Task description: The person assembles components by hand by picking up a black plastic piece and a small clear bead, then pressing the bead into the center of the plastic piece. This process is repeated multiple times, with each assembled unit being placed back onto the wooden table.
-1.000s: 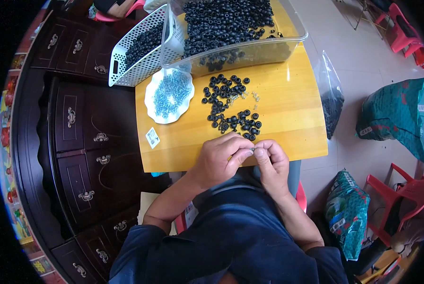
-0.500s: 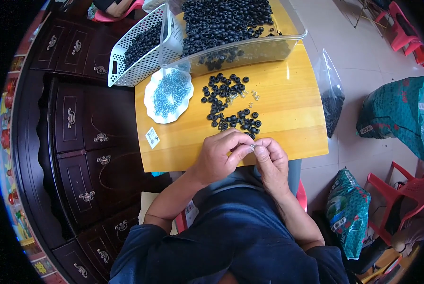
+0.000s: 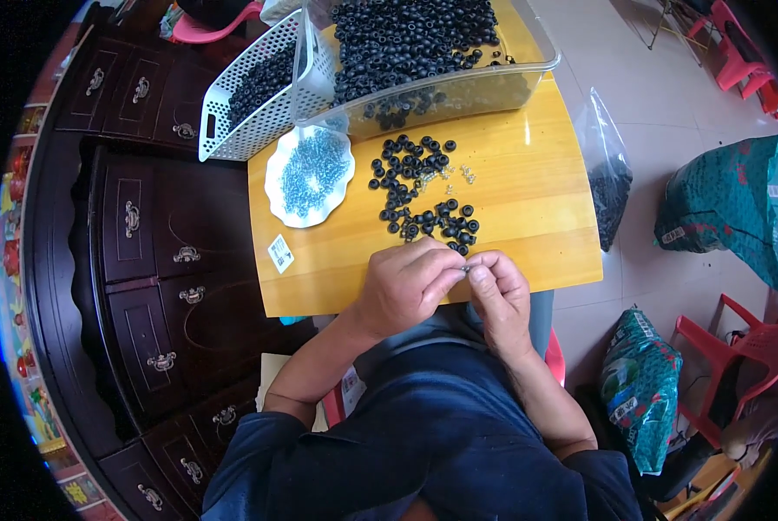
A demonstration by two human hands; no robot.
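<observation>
Over the table's near edge, my left hand [image 3: 413, 282] and my right hand [image 3: 500, 298] meet fingertip to fingertip. Both are closed in a pinch on something tiny between them, too small and covered to name. Just beyond the fingers lies a loose group of black ring-shaped pieces [image 3: 406, 169] on the yellow wooden table [image 3: 528, 200]. Small clear pieces [image 3: 468, 176] are scattered beside them. A white wavy-rimmed dish [image 3: 278, 201] to the left holds many small clear bluish pieces [image 3: 312, 169].
Across the table's far side stand a clear plastic bin [image 3: 458, 91] full of black pieces and a white perforated basket [image 3: 213, 141]. A small white label [image 3: 279, 253] lies left. Dark drawers [image 3: 159, 252] flank the table; teal sacks [image 3: 718, 195] and red chairs [image 3: 753, 347] stand right.
My left thumb and fingers have drawn a little closer together at the pinch. At the top left, a person's arm has gone out of view. Otherwise things look the same.
</observation>
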